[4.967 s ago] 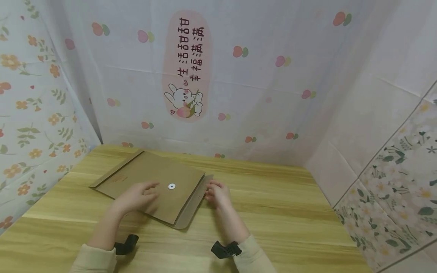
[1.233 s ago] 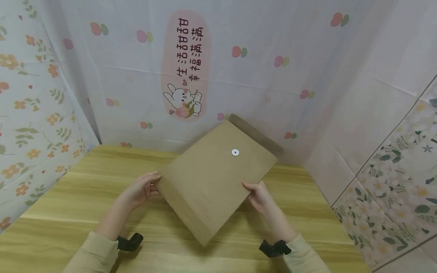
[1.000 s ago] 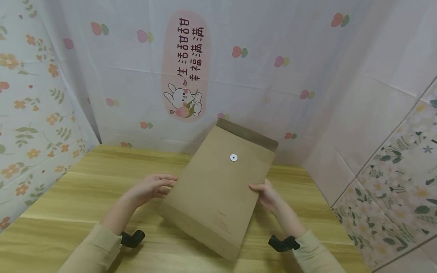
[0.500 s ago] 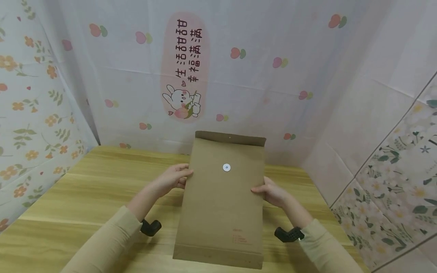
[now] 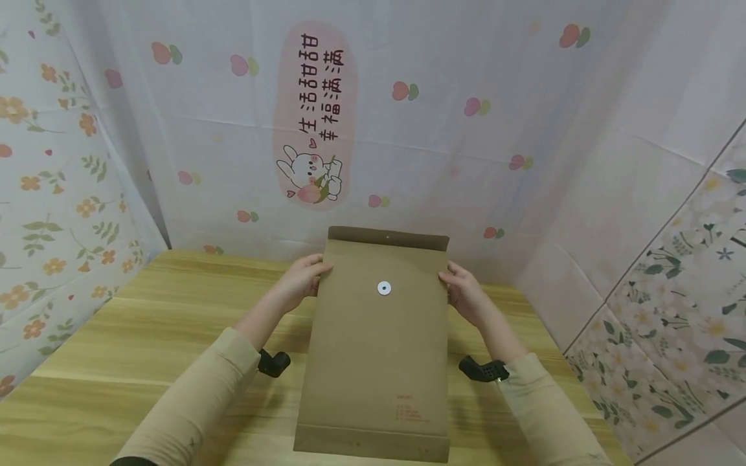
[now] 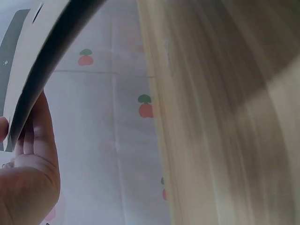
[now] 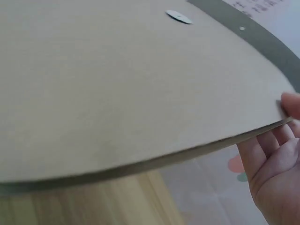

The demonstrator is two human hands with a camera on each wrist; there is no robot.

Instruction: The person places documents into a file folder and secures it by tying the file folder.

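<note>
A brown kraft paper envelope (image 5: 375, 349) is held lengthwise in front of me, its flap (image 5: 389, 237) standing open at the far end. A white round button (image 5: 383, 288) sits near the top, and faint red print shows at the lower right. My left hand (image 5: 300, 279) pinches the upper left edge, thumb on the front and fingers behind. On the opposite edge my right hand (image 5: 465, 291) grips the same way. The right wrist view shows the thumb on the face and the fingers under the edge. In the left wrist view, the envelope (image 6: 35, 61) rises above the tabletop.
Below lies a wood-grain table (image 5: 175, 336). A white curtain (image 5: 454, 142) with fruit prints and a rabbit picture hangs behind it. Floral cloth (image 5: 64, 181) borders the left side, and a floral-patterned panel (image 5: 670, 349) the right. Each wrist carries a black camera mount (image 5: 484, 370).
The envelope went from lying on the table to being lifted, turned upright with its flap away from me. Both hands have since slid up its side edges toward the flap.
</note>
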